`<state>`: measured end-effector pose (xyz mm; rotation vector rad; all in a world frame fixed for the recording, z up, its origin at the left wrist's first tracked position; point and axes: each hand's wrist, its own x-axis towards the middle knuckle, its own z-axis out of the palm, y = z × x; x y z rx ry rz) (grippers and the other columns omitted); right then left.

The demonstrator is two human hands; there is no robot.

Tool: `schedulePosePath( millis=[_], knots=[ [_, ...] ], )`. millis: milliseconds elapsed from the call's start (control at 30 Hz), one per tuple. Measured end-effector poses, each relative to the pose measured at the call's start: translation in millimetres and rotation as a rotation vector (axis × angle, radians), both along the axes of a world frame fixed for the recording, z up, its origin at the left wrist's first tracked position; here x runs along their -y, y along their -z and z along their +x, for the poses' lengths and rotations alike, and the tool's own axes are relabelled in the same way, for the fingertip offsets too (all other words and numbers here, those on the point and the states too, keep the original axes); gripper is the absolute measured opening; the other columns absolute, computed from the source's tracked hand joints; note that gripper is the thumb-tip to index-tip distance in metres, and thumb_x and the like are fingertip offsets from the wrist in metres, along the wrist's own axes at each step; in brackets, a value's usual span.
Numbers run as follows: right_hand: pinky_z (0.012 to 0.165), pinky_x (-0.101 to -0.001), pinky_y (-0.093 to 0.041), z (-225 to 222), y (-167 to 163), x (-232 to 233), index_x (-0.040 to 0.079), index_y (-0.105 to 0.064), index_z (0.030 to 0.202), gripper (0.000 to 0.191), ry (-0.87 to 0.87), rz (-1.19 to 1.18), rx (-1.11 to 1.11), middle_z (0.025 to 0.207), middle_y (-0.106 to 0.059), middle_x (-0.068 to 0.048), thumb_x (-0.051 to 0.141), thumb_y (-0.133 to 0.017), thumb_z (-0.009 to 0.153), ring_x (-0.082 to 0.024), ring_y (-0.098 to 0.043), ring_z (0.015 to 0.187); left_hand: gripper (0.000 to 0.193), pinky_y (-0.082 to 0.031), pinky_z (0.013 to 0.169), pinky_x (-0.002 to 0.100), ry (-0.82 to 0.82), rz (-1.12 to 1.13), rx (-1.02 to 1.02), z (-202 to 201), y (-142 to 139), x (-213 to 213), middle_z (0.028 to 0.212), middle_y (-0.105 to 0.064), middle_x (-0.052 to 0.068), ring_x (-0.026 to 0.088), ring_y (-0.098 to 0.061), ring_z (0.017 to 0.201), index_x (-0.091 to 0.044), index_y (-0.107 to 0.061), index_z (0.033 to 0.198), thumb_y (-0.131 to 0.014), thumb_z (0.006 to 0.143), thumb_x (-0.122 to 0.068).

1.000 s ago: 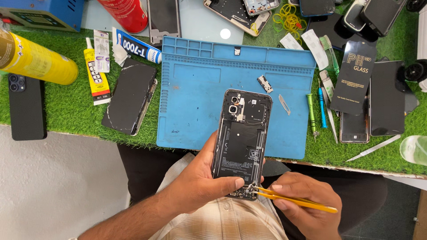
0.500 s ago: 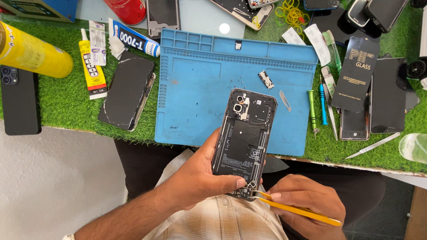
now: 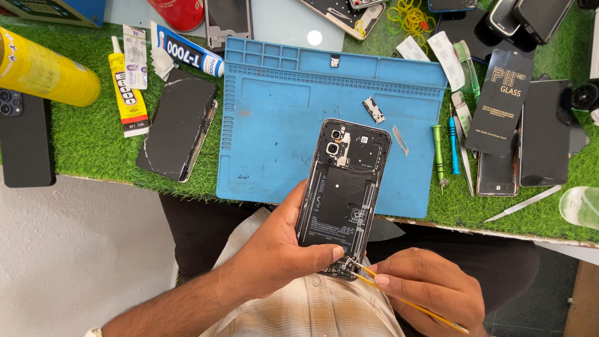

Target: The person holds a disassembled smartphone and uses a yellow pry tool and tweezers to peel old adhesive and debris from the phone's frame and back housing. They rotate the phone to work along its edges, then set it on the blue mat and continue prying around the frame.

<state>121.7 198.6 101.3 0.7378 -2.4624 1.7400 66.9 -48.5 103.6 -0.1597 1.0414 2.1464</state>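
Bench, surfaced in green artificial turf, carrying a blue rectangular silicone work mat. Above the mat's near edge, a black smartphone with its back cover removed is held off the surface; its long axis runs near-vertically in the view, tilted slightly right, camera end pointing away from the person and the lower end towards the body. Left hand is closed around the phone's lower left side, thumb across its bottom. Right hand pinches thin yellow tweezers, their tip touching the phone's bottom edge. A cracked black phone screen lies left of the mat.
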Motion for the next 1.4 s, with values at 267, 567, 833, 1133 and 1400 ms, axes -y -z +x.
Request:
schedulePosePath(
  millis=[267,567,833,1133,1400],
  knots=[
    [0.079,-0.0329,-0.065,-6.4,-7.7,0.3,0.005,-0.072,0.112,0.033,-0.037,0.02,0.021,0.109,-0.077,-0.015,0.002,-0.078,0.08,-0.025,-0.08,0.096,0.079,-0.055,0.098,0.031,0.045,-0.102,-0.075,-3.8,-4.9,0.8,0.124,-0.058,0.006,0.009,-0.059,0.112,-0.002,-0.032,0.156,-0.068,0.086,0.003],
    [0.082,-0.0357,-0.066,-6.6,12.1,-9.1,0.001,-0.075,0.107,0.026,-0.072,-0.099,0.087,0.109,-0.078,-0.019,-0.003,-0.077,0.081,-0.028,-0.083,0.098,0.088,-0.054,0.1,0.031,0.076,-0.136,-0.052,-5.1,-5.5,-0.4,0.129,-0.056,0.006,0.009,-0.057,0.115,-0.007,-0.024,0.161,-0.068,0.086,0.0],
    [0.084,-0.0363,-0.07,-7.6,24.8,-10.6,0.0,-0.074,0.106,0.024,-0.107,-0.135,-0.013,0.106,-0.078,-0.018,-0.003,-0.077,0.083,-0.029,-0.082,0.099,0.086,-0.053,0.1,0.031,0.053,-0.061,-0.041,-1.5,0.1,-0.5,0.128,-0.055,0.006,0.009,-0.057,0.116,-0.005,-0.024,0.161,-0.067,0.086,0.003],
    [0.079,-0.0349,-0.07,-1.1,24.6,-12.2,0.0,-0.075,0.105,0.025,-0.046,-0.154,0.036,0.105,-0.079,-0.02,-0.006,-0.077,0.081,-0.028,-0.083,0.096,0.084,-0.054,0.1,0.031,0.071,-0.053,-0.073,-0.4,-1.3,-1.6,0.128,-0.055,0.007,0.008,-0.057,0.115,-0.004,-0.026,0.16,-0.067,0.088,0.002],
    [0.084,-0.0461,-0.07,8.2,21.1,-6.3,0.001,-0.075,0.102,0.016,-0.035,-0.282,-0.042,0.106,-0.078,-0.022,0.004,-0.074,0.087,-0.034,-0.083,0.098,0.088,-0.05,0.11,0.034,0.11,0.072,-0.09,0.7,-1.7,1.5,0.135,-0.053,0.007,0.011,-0.054,0.125,-0.005,-0.021,0.163,-0.069,0.089,0.0]
  ],
)
